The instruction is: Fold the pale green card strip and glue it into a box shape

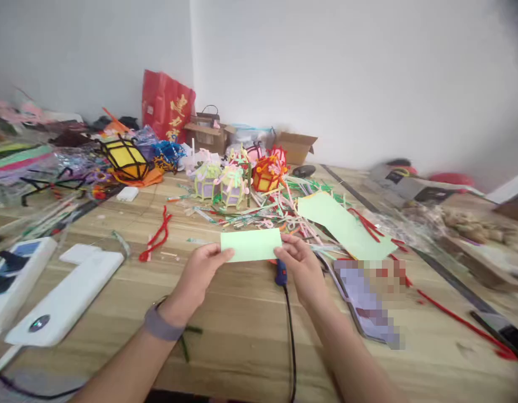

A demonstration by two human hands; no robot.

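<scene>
left hand (pixel 200 267) pinches card's left end | right hand (pixel 298 263) pinches its right end | green card (pixel 251 245) held flat above bench (pixel 242 336) middle | blue tool (pixel 281 274) under right hand, cable to near edge | green sheet (pixel 343 224) right of card

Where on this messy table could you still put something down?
Bare wood lies near the front edge, between the black cable and the white device, below both hands holding the green paper. Behind the paper, craft scraps crowd everything.
</scene>
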